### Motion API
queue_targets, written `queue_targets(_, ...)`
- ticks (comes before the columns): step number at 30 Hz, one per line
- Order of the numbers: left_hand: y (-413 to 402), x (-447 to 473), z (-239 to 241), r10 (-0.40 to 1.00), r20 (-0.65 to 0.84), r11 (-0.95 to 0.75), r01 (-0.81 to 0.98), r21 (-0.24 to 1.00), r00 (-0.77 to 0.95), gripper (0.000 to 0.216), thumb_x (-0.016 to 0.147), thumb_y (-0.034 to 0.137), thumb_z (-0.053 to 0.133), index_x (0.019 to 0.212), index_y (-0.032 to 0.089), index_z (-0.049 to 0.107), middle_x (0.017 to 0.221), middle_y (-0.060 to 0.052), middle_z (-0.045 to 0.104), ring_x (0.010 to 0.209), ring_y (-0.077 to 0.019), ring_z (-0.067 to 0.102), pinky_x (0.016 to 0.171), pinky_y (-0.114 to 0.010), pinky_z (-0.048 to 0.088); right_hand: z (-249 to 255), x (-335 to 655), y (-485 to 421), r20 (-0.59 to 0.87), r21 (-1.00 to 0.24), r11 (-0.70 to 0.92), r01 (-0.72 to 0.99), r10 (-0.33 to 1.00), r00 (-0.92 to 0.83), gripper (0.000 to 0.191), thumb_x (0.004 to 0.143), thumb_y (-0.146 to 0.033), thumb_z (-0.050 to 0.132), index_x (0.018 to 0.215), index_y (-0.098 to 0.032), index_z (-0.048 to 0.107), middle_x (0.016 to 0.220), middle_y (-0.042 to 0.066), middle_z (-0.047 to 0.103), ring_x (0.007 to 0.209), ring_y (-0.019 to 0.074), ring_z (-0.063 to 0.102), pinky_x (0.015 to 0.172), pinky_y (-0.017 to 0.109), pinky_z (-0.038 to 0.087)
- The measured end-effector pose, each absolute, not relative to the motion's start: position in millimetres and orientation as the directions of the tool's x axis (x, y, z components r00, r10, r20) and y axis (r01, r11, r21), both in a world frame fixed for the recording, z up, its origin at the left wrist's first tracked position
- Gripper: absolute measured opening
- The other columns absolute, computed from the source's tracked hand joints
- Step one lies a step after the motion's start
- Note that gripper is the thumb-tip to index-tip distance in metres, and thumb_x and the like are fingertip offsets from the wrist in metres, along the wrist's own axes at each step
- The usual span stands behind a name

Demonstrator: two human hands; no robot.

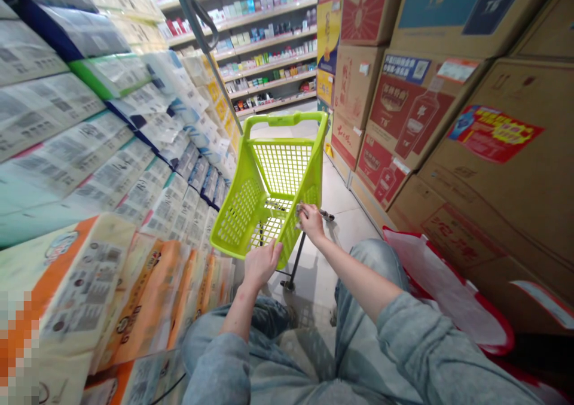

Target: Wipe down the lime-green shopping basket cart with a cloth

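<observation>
A bright green plastic shopping cart [287, 168] with lattice walls stands tilted in front of me in the aisle, its basket showing nothing inside. My left hand [262, 265] is closed over the near rim of the basket, thumb on top. At the basket's right wall, my right hand [310, 221] is closed in a pinch around a small crumpled greyish wad [299, 209], held against the upper edge. What the wad is made of is too small to tell. Beneath the basket, a dark leg with a caster [288, 285] rests on the floor.
Plastic-wrapped paper packs [112, 154] are stacked along the left. Cardboard cartons [403, 112] rise on the right, with a red-and-white bag [448, 285] beside my knee. Ahead are shelves of small goods [269, 34] and a slanted metal pole [224, 82].
</observation>
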State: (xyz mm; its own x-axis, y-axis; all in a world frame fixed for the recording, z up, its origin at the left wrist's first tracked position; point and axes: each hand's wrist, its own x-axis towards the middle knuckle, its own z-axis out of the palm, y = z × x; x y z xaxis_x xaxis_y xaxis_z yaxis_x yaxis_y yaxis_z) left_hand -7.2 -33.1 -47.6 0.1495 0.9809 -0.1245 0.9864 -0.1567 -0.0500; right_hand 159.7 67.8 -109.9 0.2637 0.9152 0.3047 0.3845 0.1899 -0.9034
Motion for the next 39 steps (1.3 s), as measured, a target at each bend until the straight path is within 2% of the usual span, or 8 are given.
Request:
queue_targets(5, -34, -8, -46, 0.979, -0.162, -0.135, 0.99, -0.042, 0.127, 0.055, 0.095, 0.047, 0.01, 0.113, 0.024, 0.057, 0.085, -0.007, 0.071, 0.084, -0.0199, 0.066, 0.068, -0.027, 0.042, -121, 182, 61, 0.282, -0.871, 0.19, 0.454, 0.949, 0.144, 0.023, 0.075, -0.019, 0.052, 0.089, -0.016, 0.07, 0.089, 0.008, 0.065, 0.084, 0.0203, 0.061, 0.08, 0.032, 0.047)
queue_targets(12, -37, -2, -44, 0.981, -0.156, -0.127, 0.991, -0.044, 0.119, 0.056, 0.095, 0.048, 0.01, 0.112, 0.023, 0.057, 0.087, -0.007, 0.071, 0.085, -0.0199, 0.066, 0.07, -0.027, 0.043, -121, 185, 83, 0.369, -0.883, 0.227, 0.411, 0.876, 0.31, 0.029, 0.08, -0.022, 0.046, 0.096, -0.017, 0.069, 0.096, 0.009, 0.063, 0.092, 0.0211, 0.058, 0.086, 0.035, 0.045)
queue_targets(16, -36, -1, -44, 0.981, -0.156, -0.122, 0.992, -0.03, 0.116, 0.057, 0.095, 0.048, 0.01, 0.112, 0.023, 0.058, 0.088, -0.007, 0.071, 0.087, -0.0198, 0.066, 0.07, -0.027, 0.042, -125, 183, 90, 0.365, -0.872, 0.235, 0.43, 0.896, 0.252, 0.03, 0.078, -0.019, 0.046, 0.097, -0.017, 0.069, 0.091, 0.008, 0.062, 0.087, 0.0207, 0.058, 0.082, 0.034, 0.046)
queue_targets(20, -34, -4, -45, 0.981, -0.139, -0.138, 0.99, -0.025, 0.133, 0.056, 0.095, 0.048, 0.01, 0.108, 0.024, 0.059, 0.085, -0.006, 0.071, 0.084, -0.0206, 0.067, 0.068, -0.028, 0.042, -143, 195, 80, 0.35, -0.83, 0.28, 0.483, 0.935, 0.059, 0.024, 0.075, -0.02, 0.051, 0.09, -0.019, 0.071, 0.087, 0.006, 0.062, 0.082, 0.0185, 0.058, 0.079, 0.031, 0.046)
queue_targets(22, -33, -6, -45, 0.981, -0.135, -0.141, 0.99, -0.026, 0.136, 0.055, 0.095, 0.048, 0.01, 0.107, 0.024, 0.058, 0.083, -0.006, 0.071, 0.082, -0.0207, 0.067, 0.066, -0.028, 0.042, -150, 200, 79, 0.307, -0.842, 0.21, 0.497, 0.944, 0.122, 0.026, 0.076, -0.022, 0.05, 0.091, -0.018, 0.071, 0.087, 0.007, 0.062, 0.081, 0.0189, 0.058, 0.079, 0.032, 0.047)
queue_targets(25, -33, -6, -45, 0.981, -0.142, -0.137, 0.99, -0.03, 0.131, 0.055, 0.095, 0.048, 0.01, 0.111, 0.024, 0.057, 0.084, -0.006, 0.071, 0.082, -0.0205, 0.067, 0.066, -0.027, 0.042, -150, 201, 90, 0.284, -0.876, 0.128, 0.466, 0.916, 0.282, 0.031, 0.078, -0.024, 0.047, 0.097, -0.014, 0.07, 0.089, 0.009, 0.062, 0.084, 0.0212, 0.058, 0.081, 0.035, 0.046)
queue_targets(31, -35, 0, -45, 0.979, -0.163, -0.131, 0.991, -0.027, 0.125, 0.056, 0.095, 0.048, 0.01, 0.112, 0.023, 0.058, 0.086, -0.006, 0.07, 0.085, -0.0195, 0.066, 0.067, -0.026, 0.041, -136, 189, 120, 0.298, -0.896, 0.149, 0.419, 0.9, 0.319, 0.033, 0.077, -0.02, 0.045, 0.099, -0.014, 0.069, 0.091, 0.011, 0.061, 0.09, 0.023, 0.057, 0.087, 0.037, 0.045)
queue_targets(39, -33, 3, -46, 0.979, -0.164, -0.125, 0.992, -0.029, 0.119, 0.057, 0.095, 0.047, 0.01, 0.114, 0.024, 0.058, 0.087, -0.006, 0.071, 0.086, -0.0196, 0.066, 0.069, -0.026, 0.042, -132, 205, 129, 0.242, -0.935, 0.182, 0.303, 0.954, 0.176, 0.028, 0.069, -0.018, 0.049, 0.087, -0.018, 0.07, 0.083, 0.005, 0.063, 0.088, 0.0213, 0.056, 0.087, 0.036, 0.045)
